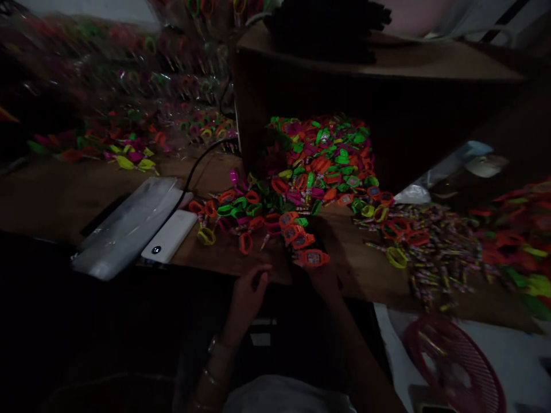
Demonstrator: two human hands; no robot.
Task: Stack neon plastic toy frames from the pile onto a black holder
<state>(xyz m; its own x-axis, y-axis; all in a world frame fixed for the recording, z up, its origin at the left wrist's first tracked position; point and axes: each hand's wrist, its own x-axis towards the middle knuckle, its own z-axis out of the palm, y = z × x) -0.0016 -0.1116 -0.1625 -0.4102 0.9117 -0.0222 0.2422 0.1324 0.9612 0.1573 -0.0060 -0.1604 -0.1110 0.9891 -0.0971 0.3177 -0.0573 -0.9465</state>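
Below the near edge of the table (pixel 361 272), at right, sat 1 red basket (pixel 480 358). The left hand (pixel 251 292), with at least 2 bands (pixel 212 344) around its wrist, had its fingers loosely curled, thumb apart from index. By the right hand (pixel 323 278), 4 orange watches (pixel 313 258) formed a slanting row, the nearest over its fingers; in the dark I could not tell whether those gripped it. Farther left lay 1 white device (pixel 172 238) and 1 clear bag (pixel 129 226); rightward, countless sticks (pixel 447 252). Beyond, 1 box (pixel 430 62) held 1 uncountable pile (pixel 340 155).
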